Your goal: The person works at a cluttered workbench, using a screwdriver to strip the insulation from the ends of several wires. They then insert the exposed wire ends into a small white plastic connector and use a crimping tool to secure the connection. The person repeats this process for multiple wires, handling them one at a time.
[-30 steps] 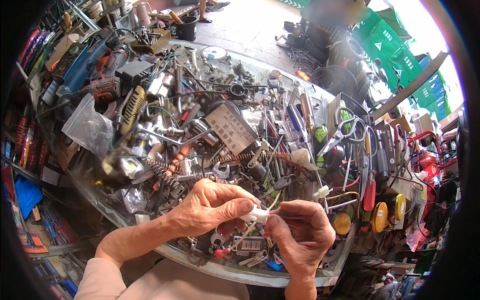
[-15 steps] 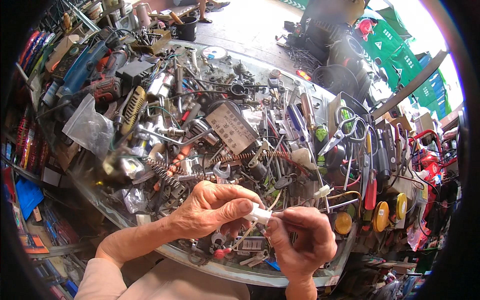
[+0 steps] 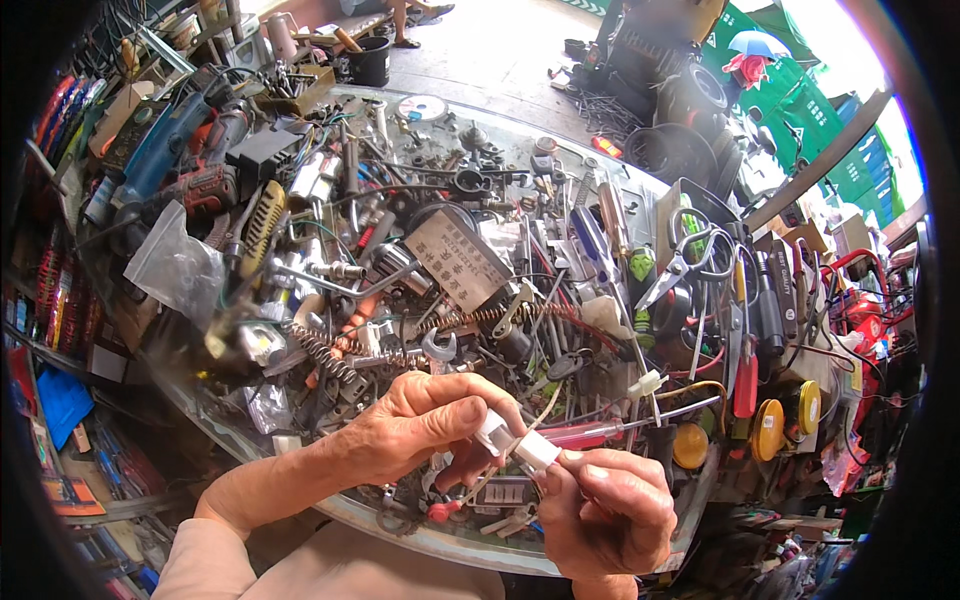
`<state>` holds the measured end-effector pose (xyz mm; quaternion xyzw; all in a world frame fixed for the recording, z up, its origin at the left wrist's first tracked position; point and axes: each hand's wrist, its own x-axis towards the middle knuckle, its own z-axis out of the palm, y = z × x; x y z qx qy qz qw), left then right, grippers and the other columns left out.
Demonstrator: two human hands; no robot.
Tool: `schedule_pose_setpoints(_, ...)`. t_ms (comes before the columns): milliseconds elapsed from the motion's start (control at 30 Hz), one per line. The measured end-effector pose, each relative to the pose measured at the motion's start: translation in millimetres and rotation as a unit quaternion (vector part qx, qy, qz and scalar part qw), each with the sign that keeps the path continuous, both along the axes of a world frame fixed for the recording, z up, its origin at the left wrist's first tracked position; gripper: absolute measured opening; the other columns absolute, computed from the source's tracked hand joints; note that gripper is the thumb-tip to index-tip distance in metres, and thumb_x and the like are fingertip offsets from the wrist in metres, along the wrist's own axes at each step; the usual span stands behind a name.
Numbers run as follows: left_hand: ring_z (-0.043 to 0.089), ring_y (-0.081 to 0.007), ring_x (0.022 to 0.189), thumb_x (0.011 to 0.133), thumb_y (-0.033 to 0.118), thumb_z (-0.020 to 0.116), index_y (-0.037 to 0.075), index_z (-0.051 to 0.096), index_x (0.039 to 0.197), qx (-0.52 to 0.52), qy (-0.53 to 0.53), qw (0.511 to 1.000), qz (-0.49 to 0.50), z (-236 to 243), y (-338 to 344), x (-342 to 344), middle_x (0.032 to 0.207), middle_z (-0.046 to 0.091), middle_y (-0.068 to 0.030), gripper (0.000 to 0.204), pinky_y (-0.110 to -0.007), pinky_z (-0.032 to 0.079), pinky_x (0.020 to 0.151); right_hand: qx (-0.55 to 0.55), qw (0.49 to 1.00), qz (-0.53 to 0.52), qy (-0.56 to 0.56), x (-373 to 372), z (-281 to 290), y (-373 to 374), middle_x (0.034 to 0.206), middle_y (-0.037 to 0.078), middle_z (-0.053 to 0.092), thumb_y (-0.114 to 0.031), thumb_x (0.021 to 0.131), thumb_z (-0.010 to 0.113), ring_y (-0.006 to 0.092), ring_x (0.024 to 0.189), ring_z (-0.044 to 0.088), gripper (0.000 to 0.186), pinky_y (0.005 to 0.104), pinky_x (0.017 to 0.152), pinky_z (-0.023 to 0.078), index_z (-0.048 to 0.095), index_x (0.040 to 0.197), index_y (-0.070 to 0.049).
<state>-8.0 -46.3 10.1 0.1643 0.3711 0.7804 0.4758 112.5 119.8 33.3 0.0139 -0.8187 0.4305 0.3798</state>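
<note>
My left hand point(image 3: 425, 425) is closed, with a white plastic connector half point(image 3: 492, 432) pinched between thumb and fingers. My right hand point(image 3: 615, 510) pinches a second white plastic connector half point(image 3: 537, 450) by its right end. The two pieces sit close, with a narrow gap between them. A thin pale wire point(image 3: 548, 408) runs up past that gap. Just above my right hand lies a red-handled screwdriver point(image 3: 585, 435), its shaft pointing right. Beneath my hands is a red-ended wire terminal point(image 3: 443, 511) among small metal parts.
The glass-topped table point(image 3: 420, 540) is heaped with springs, an open-end wrench point(image 3: 440, 346), a cardboard sign point(image 3: 458, 258) and loose hardware. Scissors point(image 3: 690, 262) stand at the right, near round yellow tins point(image 3: 767, 430). Power tools point(image 3: 205, 190) crowd the back left. A black bucket point(image 3: 370, 62) stands beyond.
The white connector, joined or nearly so before, now shows as two separate pieces. My right hand has shifted slightly down, and the screwdriver's red handle has come into sight.
</note>
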Motion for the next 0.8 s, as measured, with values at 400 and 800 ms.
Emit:
schedule_pose_setpoints(400,0.062,-0.0075,0.071,0.103,0.03,0.055,-0.002,0.063,0.121,-0.037,0.007,0.999,0.001,2.8,1.3,-2.2,0.091,0.067,-0.0063,0.037,-0.021,0.05,0.053,0.093,0.993,0.069,-0.024,-5.1,3.6,7.6,0.1,0.015,0.072,0.002,0.076,0.08,0.0283,0.087,0.072,0.04,0.0349,0.073,0.058,0.067,0.112,-0.007)
schedule_pose_setpoints(800,0.064,-0.0083,0.07,0.102,0.028,0.058,-0.001,0.065,0.119,-0.033,0.029,0.999,-0.008,-1.6,-0.9,-6.1,0.091,0.07,-0.0081,0.035,-0.022,0.052,0.055,0.061,0.997,0.02,-0.044,-10.7,5.2,1.8,0.084,0.014,0.071,0.003,0.072,0.084,0.0209,0.073,0.071,0.034,0.0292,0.064,0.058,0.062,0.097,-0.005)
